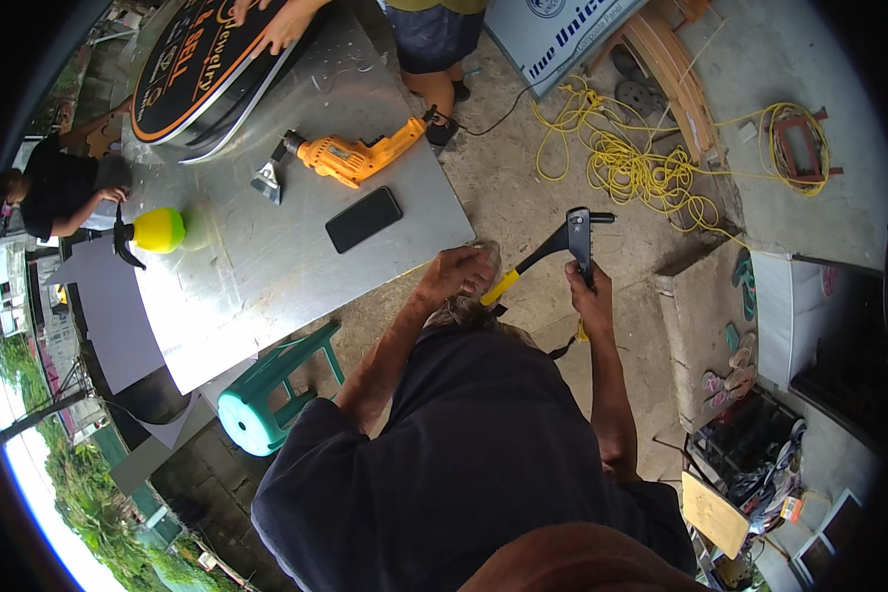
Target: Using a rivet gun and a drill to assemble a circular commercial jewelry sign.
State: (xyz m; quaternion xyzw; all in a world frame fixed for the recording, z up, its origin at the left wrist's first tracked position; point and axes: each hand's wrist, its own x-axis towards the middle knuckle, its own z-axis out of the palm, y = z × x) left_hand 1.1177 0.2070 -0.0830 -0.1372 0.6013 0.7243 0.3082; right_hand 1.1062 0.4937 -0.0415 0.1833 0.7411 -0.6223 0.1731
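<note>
My right hand [590, 294] is wrapped round one handle of a black hand riveter [579, 233], just below its head. The riveter's other handle, with a yellow grip [500, 287], swings out to the left toward my left hand. My left hand [457, 273] is closed, its fingers pinched on what looks like a small clear plastic bag [491, 257]; what is in the bag is too small to tell. Both hands are in front of my body, off the table's near right corner.
On the metal table [257, 266] lie an orange drill [350, 158], a scraper [268, 178], a black phone [364, 219] and an oval sign [202, 74] under another person's hands [284, 28]. A second person holds a yellow-green spray bottle [158, 230]. A green stool [266, 395] and yellow rope [627, 163] are nearby.
</note>
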